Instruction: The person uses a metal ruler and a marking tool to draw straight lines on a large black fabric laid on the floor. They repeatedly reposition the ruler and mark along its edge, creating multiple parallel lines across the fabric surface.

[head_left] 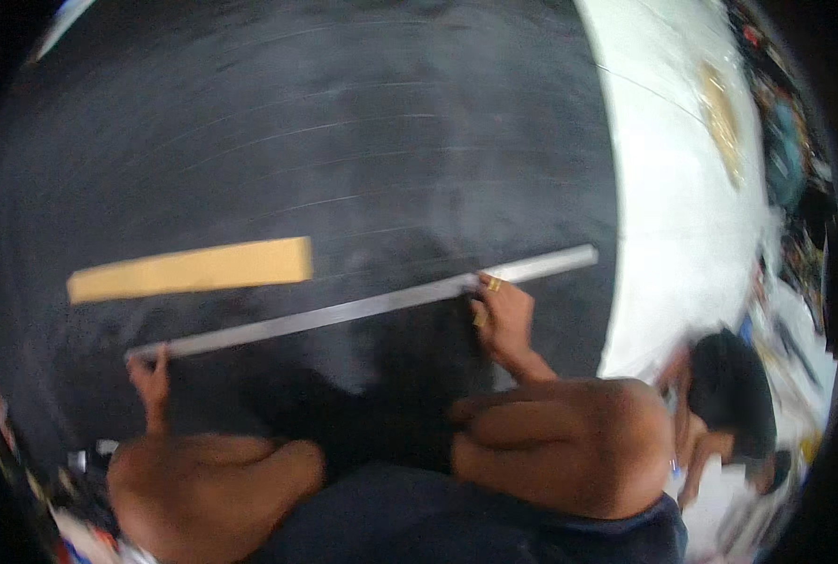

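Note:
A long, flat, silvery straightedge (344, 312) lies slantwise across a large black sheet (381, 188), its right end farther from me. My left hand (151, 378) holds its left end, thumb and a finger parted on the strip. Toward the right part of the strip, my right hand (506, 324) is closed, curled fingertips pressed against it. Yellow rings show on that hand. Whether those fingers also pinch something small is hidden. Beyond the straightedge, on the left, a tan, flat strip (193, 269) rests on the sheet, touching neither hand.
Thin pale lines curve across the black sheet. White floor (659, 207) borders it on the right, with a yellowish wrapped bundle (720, 122) on it. Another person (729, 404) sits close at my right, with clutter beyond. My bent knees (569, 442) flank the near edge.

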Action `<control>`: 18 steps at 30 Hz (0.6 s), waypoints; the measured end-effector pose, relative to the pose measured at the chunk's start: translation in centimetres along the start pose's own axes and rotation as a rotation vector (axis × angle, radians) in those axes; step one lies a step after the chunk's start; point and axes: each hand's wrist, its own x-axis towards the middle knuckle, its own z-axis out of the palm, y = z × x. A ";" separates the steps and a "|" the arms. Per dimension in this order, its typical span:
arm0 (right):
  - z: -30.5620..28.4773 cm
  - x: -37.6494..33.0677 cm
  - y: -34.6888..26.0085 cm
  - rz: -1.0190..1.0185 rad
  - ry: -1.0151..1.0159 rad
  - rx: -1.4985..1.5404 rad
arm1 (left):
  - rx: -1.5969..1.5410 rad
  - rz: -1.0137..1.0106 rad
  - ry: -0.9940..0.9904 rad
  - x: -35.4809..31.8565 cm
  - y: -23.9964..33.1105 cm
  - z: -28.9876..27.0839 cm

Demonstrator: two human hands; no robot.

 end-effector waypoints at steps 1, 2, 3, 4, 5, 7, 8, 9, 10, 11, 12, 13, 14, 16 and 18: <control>-0.5 1.3 -1.7 -0.005 -0.108 0.019 | 0.049 0.016 -0.007 0.3 1.4 -1.0; -0.4 1.4 -1.0 -0.124 -0.043 0.033 | 0.095 0.049 -0.031 1.5 3.4 -1.0; -0.8 1.5 0.0 -0.063 -0.184 0.004 | 0.126 0.063 -0.045 1.6 4.2 -1.8; -2.5 2.9 -0.7 -0.096 -0.298 -0.025 | 0.159 0.080 -0.050 1.5 4.4 -2.4; -2.3 2.8 0.4 -0.177 -0.165 -0.079 | 0.148 0.144 0.342 2.1 1.3 -0.6; -5.3 5.9 -0.7 -0.141 -0.155 -0.148 | 0.071 -0.002 0.192 1.6 2.4 0.2; -6.4 7.4 -0.7 -0.156 -0.194 -0.239 | 0.105 -0.009 0.274 0.2 -0.1 0.3; -8.1 9.0 -0.4 -0.262 -0.179 -0.269 | 0.077 -0.013 0.238 -0.1 0.0 1.1; -9.5 11.2 -2.2 -0.285 -0.206 -0.252 | 0.057 -0.020 0.202 -0.2 0.4 1.3; -10.7 13.7 -3.9 -0.308 -0.231 -0.235 | 0.034 -0.017 0.225 -0.2 0.5 1.7; -11.7 16.2 -5.8 -0.328 -0.255 -0.218 | 0.012 -0.011 0.247 -0.1 0.5 1.9; -12.4 18.5 -8.6 -0.196 -0.404 -0.212 | -0.010 -0.004 0.269 0.0 0.2 2.0; -12.5 21.1 -12.1 -0.063 -0.553 -0.203 | 0.007 -0.017 0.283 0.2 -0.3 1.7; -10.7 25.1 -16.8 -0.060 -0.703 -0.220 | 0.031 -0.038 0.300 0.8 -1.4 1.5; -7.9 28.3 -19.9 -0.327 -0.677 -0.270 | 0.010 -0.017 0.351 2.3 -2.7 0.9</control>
